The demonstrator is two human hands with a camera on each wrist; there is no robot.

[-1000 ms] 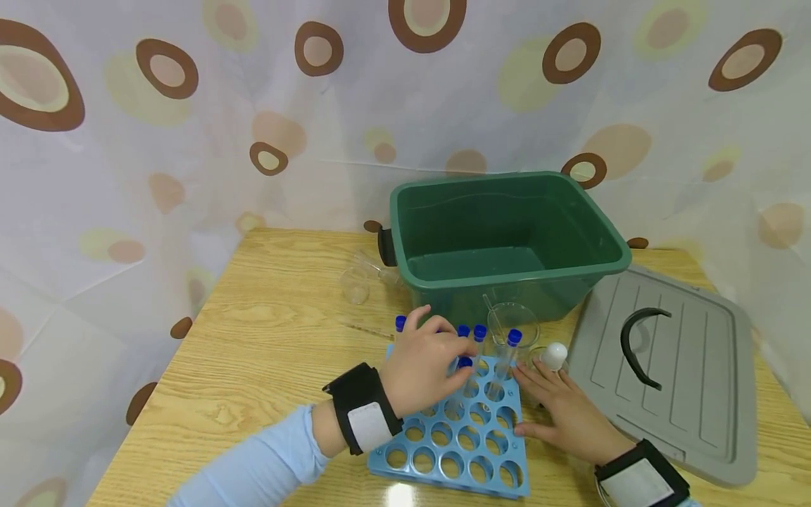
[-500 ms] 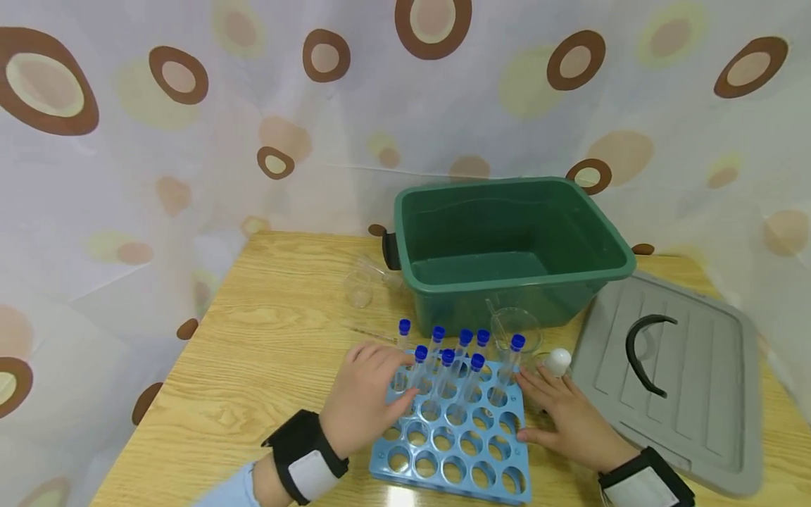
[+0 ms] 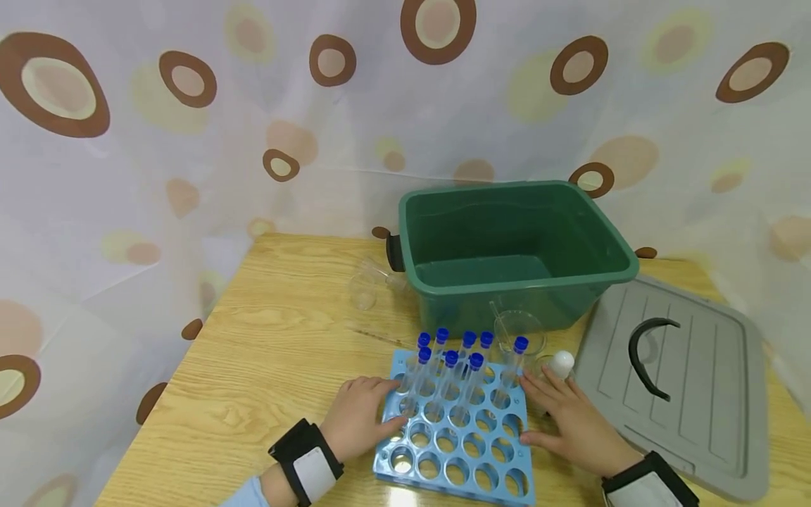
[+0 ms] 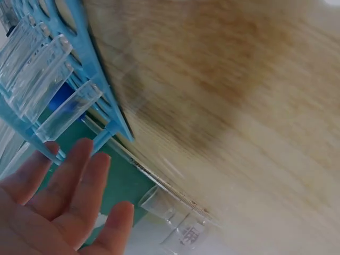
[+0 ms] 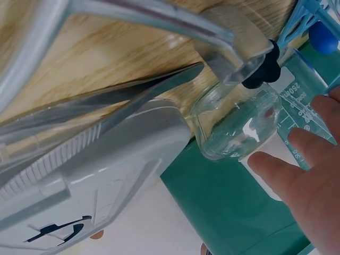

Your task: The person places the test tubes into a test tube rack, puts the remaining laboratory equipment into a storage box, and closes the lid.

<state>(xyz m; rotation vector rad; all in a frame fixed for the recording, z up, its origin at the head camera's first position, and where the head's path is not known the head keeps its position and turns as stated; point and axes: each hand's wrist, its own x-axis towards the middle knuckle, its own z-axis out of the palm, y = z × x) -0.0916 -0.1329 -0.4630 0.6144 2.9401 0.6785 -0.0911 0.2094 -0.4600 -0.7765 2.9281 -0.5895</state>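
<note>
Two hands at rack edges — tabletop room leftward

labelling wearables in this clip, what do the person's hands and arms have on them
The left hand and right hand are gloveless. The left wrist wears a black band with a white patch; the right has a matching black band and white patch. A light blue sleeve shows on the left arm.
</note>
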